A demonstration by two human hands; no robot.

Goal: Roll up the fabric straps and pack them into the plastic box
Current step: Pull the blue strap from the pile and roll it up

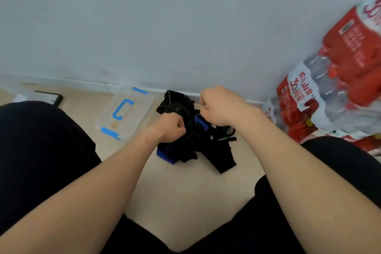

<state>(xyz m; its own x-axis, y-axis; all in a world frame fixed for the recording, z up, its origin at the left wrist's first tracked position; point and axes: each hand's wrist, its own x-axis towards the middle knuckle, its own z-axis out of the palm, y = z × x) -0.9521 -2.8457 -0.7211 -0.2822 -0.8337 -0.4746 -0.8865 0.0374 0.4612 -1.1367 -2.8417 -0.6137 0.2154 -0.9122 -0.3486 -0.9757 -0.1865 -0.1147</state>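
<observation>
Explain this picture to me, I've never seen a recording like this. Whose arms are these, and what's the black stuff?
There is no machine here. It is one picture from a camera worn on a person's head, looking down at their own bare arms and dark-clothed legs on a pale floor.

The left hand grips a bundle of black fabric straps. The right hand is curled too, just above the pile, but what it pinches is hidden.

The straps are heaped in and over a clear plastic box with blue clips. To its left a clear lid with blue clips lies flat on the floor. On the right, packs of bottled water sit by the wall.
</observation>
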